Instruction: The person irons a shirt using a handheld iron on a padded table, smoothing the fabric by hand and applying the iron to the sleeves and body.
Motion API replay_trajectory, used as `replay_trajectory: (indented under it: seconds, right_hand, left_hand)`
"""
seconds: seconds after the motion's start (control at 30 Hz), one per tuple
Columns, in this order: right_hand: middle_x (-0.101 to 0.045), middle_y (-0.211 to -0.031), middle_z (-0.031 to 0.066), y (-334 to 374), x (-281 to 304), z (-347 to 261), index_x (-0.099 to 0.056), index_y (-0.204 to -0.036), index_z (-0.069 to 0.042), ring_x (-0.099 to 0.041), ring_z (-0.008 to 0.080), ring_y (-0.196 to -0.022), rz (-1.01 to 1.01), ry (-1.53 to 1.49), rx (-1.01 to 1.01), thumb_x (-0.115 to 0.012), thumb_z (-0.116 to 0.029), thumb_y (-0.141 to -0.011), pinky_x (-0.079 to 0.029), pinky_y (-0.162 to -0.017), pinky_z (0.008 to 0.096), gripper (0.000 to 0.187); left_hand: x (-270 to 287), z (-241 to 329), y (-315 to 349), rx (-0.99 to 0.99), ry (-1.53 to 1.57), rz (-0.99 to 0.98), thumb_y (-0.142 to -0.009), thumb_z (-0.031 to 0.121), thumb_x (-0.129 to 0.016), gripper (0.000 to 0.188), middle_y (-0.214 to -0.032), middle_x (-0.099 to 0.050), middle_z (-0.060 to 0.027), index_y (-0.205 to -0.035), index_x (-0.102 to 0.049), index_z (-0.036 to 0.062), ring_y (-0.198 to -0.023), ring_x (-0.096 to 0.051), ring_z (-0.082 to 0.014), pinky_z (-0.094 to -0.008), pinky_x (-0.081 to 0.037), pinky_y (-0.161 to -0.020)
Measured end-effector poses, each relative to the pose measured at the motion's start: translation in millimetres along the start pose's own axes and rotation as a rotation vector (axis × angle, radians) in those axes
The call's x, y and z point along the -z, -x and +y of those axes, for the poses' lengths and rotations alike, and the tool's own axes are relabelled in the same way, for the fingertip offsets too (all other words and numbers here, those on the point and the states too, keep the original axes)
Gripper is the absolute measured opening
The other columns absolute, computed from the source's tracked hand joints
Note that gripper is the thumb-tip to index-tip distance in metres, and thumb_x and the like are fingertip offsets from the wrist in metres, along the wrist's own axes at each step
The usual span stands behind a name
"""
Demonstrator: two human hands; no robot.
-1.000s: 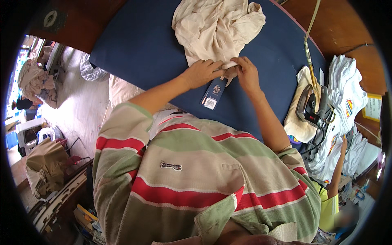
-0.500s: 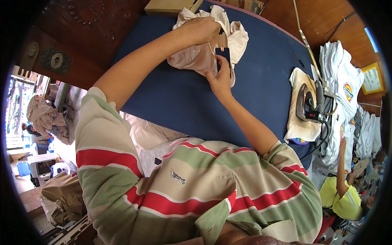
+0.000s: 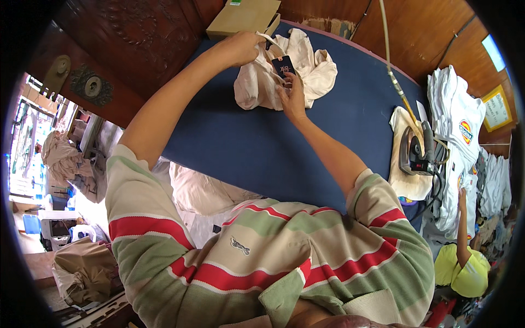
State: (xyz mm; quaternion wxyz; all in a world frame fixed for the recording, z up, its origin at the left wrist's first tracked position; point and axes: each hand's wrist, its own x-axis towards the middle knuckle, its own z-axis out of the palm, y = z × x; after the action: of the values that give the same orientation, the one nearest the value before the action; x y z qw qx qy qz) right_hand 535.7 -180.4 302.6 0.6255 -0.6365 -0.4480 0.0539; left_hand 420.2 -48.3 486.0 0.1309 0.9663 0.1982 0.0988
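Note:
A crumpled cream garment (image 3: 320, 76) lies bunched near the far side of a dark blue padded table (image 3: 257, 147). My left hand (image 3: 243, 48) is closed on the garment's upper left edge, around its opening. From the garment's middle a black hang tag (image 3: 283, 65) with pale print stands out, facing up. My right hand (image 3: 293, 95) pinches at the tag's lower edge, its thumb against the cream cloth. Some of the fingertips of both hands are hidden by cloth or by the hand itself.
A cardboard box (image 3: 240, 19) sits at the table's far left. On the right, an iron (image 3: 414, 150) rests on a scorched cloth pad (image 3: 402, 123), its hose hanging from above. White printed shirts (image 3: 454, 104) hang beyond, near a person in yellow (image 3: 465, 268). Pale cloth (image 3: 202, 188) lies at the near edge.
Both hands and the garment sit slightly farther left in the picture. The hang tag has turned from upright to tilted, its printed face now showing. The view has shifted, revealing more of the box.

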Motion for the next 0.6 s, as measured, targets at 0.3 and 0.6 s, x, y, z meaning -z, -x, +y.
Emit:
replay_trajectory:
  seconds: [0.3, 0.6]
  right_hand:
    - [-0.057, -0.075, 0.0061, -46, 14, 30, -0.056, -0.098, -0.001, -0.053, 0.0163, -0.067, -0.307, -0.415, -0.162, -0.061, -0.018, -0.086, -0.044, -0.066, 0.0279, 0.022]
    - [-0.055, -0.078, 0.0020, -218, 50, -199, -0.056, -0.095, -0.003, -0.051, 0.0107, -0.073, -0.317, -0.033, 0.391, -0.056, -0.018, -0.089, -0.044, -0.067, 0.0260, 0.016]
  left_hand:
    - [24, -63, 37, 0.292, -0.142, -0.056, -0.083, 0.023, -0.047, 0.032, -0.099, -0.064, -0.0199, -0.103, -0.066, 0.0075, -0.098, -0.059, -0.0341, -0.0391, -0.045, -0.086]
    - [182, -153, 43, -0.096, 0.054, 0.706, -0.086, 0.013, -0.051, 0.022, -0.100, -0.065, -0.0119, -0.102, -0.064, 0.0083, -0.096, -0.061, -0.0251, -0.0337, -0.046, -0.085]
